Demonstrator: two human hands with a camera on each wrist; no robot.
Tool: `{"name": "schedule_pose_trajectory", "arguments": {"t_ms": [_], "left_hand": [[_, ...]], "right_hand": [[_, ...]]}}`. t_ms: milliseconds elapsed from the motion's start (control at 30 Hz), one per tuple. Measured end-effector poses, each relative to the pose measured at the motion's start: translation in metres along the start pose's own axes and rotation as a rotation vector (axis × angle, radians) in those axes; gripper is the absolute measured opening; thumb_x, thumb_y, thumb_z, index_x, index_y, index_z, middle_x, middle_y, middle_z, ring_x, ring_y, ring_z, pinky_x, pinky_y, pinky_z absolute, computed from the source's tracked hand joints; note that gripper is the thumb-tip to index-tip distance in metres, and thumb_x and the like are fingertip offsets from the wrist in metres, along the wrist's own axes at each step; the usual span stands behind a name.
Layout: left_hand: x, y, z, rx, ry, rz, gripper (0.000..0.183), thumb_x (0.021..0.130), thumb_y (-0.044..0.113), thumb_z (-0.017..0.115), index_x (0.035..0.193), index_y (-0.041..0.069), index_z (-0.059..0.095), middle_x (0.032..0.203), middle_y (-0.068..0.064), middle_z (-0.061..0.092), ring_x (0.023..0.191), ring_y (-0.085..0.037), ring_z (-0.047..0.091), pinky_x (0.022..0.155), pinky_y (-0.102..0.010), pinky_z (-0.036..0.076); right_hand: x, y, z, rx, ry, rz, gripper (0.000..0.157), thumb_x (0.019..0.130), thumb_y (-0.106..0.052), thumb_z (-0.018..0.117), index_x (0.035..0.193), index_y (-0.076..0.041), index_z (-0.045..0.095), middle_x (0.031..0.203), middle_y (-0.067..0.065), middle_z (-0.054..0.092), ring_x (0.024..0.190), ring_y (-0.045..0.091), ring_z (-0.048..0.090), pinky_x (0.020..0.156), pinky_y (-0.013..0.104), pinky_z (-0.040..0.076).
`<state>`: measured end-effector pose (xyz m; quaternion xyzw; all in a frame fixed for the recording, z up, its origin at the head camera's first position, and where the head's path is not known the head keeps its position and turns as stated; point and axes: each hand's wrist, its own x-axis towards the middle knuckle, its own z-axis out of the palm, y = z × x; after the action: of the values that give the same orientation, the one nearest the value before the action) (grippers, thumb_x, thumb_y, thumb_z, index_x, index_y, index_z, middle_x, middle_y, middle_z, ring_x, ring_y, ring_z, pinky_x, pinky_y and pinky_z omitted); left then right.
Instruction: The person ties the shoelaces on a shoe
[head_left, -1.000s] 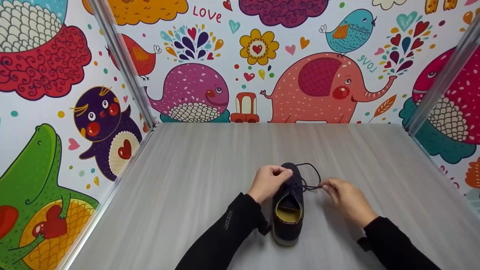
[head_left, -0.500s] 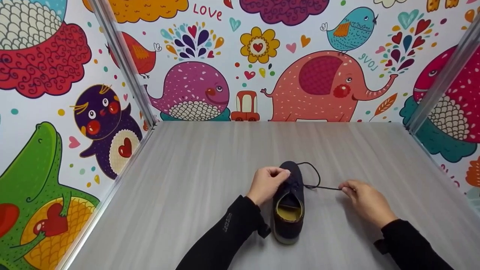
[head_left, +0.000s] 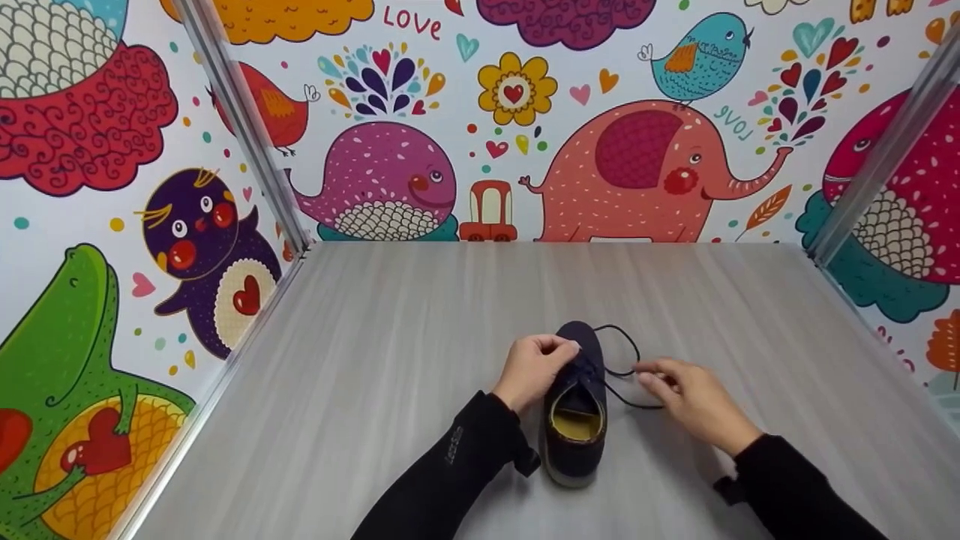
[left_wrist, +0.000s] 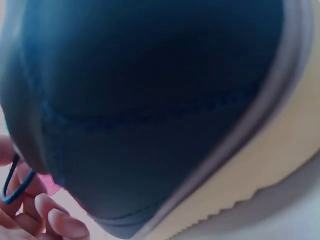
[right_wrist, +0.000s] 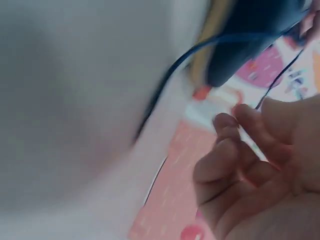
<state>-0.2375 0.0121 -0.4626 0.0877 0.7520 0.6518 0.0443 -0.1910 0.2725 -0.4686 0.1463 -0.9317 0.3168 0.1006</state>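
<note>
A dark navy lace-up shoe (head_left: 576, 454) with a yellowish lining stands on the table, toe pointing away. On its left front my left hand (head_left: 529, 367) pinches the shoelace between thumb and index finger; the left wrist view shows a small blue loop of shoelace (left_wrist: 17, 192) at these fingers. Right of the shoe, my right hand (head_left: 697, 397) has its thumb and index fingertips slightly apart, right at a curved length of shoelace (head_left: 636, 346). Another stretch of shoelace (head_left: 630, 403) runs from the eyelets to below that hand, loose and blurred in the right wrist view.
The grey wood-grain table (head_left: 420, 322) is bounded by a back wall (head_left: 517, 165) and side walls printed with cartoon animals. Metal corner posts (head_left: 247, 127) stand at the back left and back right.
My right hand drew a shoelace out to the right, then came back left toward the shoe, and that lace now hangs slack. My left hand and the shoe have hardly moved.
</note>
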Motion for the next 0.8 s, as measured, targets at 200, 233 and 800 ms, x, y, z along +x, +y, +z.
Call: {"name": "schedule_pose_trajectory", "arguments": {"t_ms": [200,233,800], "left_hand": [[0.001,-0.001,0.003,-0.003,-0.02,0.007,0.021,0.101,0.027,0.073,0.096,0.007,0.08,0.09,0.004,0.072,0.084,-0.007,0.061,0.081,-0.022,0.049],[0.001,-0.001,0.004,-0.006,-0.027,0.007,0.022,0.102,0.027,0.073,0.096,0.007,0.079,0.09,0.004,0.072,0.084,-0.007,0.061,0.081,-0.022,0.049],[0.01,0.01,0.008,-0.074,-0.084,0.004,0.02,0.096,0.021,0.08,0.102,0.002,0.078,0.096,0.001,0.073,0.087,-0.007,0.063,0.08,-0.019,0.052]], "right_hand": [[0.015,-0.023,0.022,0.192,-0.028,-0.026,0.027,0.103,-0.023,0.074,0.125,-0.007,0.078,0.115,0.011,0.08,0.085,0.011,0.069,0.07,0.022,0.055],[0.016,-0.024,0.026,0.196,-0.021,-0.03,0.025,0.102,-0.021,0.075,0.122,-0.007,0.08,0.112,0.01,0.08,0.082,0.008,0.067,0.068,0.021,0.054],[0.02,-0.031,0.039,0.105,0.118,-0.173,0.003,0.094,-0.01,0.083,0.096,-0.009,0.085,0.097,-0.001,0.076,0.078,0.001,0.061,0.067,0.021,0.052]]}}
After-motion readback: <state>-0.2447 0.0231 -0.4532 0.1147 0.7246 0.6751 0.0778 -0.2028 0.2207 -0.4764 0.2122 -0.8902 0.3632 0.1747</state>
